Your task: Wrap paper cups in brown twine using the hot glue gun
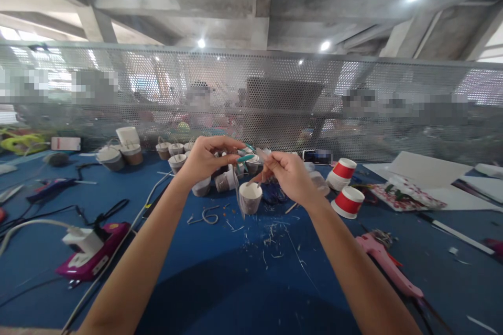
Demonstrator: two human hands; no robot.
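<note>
My left hand [212, 158] is raised over the table, thumb and forefinger closed towards each other, each ending in a teal tip. Whether these fingers grip anything is hard to make out. Facing it, my right hand [290, 174] pinches a small translucent whitish piece [261, 155], which reaches towards the teal tips. A thin, pale strip [239, 196] hangs below my left hand. Under both hands a small grey-white cup [250, 200] stands upright on the blue table. Several similar small cups [178, 162] sit behind, one of them a tipped cup [225, 181].
Red-and-white paper cups [348, 202] stand at right, near a pink glue gun [389, 267]. A purple power strip [94, 256] with a white plug and cables lies at left. Clippings [271, 241] litter the blue table [220, 282]. A perforated metal screen [220, 99] closes the back.
</note>
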